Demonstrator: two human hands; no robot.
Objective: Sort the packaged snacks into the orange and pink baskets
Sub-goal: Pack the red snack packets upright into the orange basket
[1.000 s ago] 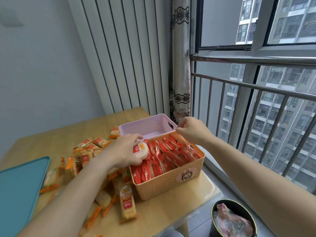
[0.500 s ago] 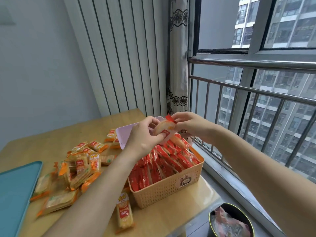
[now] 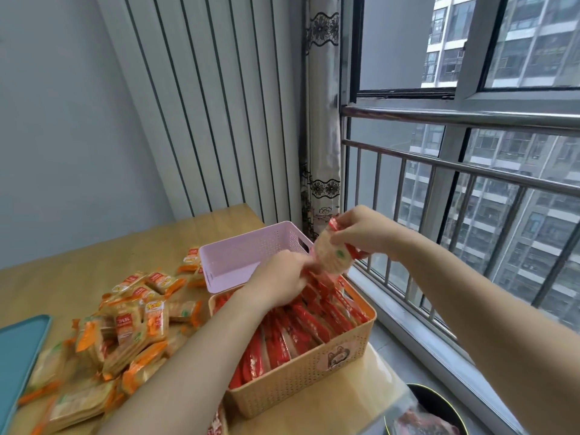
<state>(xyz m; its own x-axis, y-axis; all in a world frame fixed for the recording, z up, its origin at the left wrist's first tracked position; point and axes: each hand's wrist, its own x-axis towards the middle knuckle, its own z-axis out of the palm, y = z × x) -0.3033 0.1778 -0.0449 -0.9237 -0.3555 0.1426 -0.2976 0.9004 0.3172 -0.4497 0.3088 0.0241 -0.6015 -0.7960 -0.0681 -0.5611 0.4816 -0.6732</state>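
Both hands are up over the far end of the orange basket [image 3: 301, 381], holding one round snack packet [image 3: 332, 257] between them. The right hand [image 3: 361, 233] pinches the red wrapper along the top with thumb and fingers. The left hand [image 3: 282, 281] pinches the lower left end, though blur smears those fingertips a bit. The orange basket is packed with red packets [image 3: 314, 324], partly hidden under the left forearm. The pink basket [image 3: 232, 262] touches its far-left side, floor out of sight. Left of the orange basket there's a loose pile of orange-wrapped snacks [image 3: 131, 334] on the wooden table [image 3: 94, 255], then a teal tray [image 3: 18, 356] cut off by the frame. Down to the right of it is a dark bin [image 3: 439, 412], cropped, contents hard to make out
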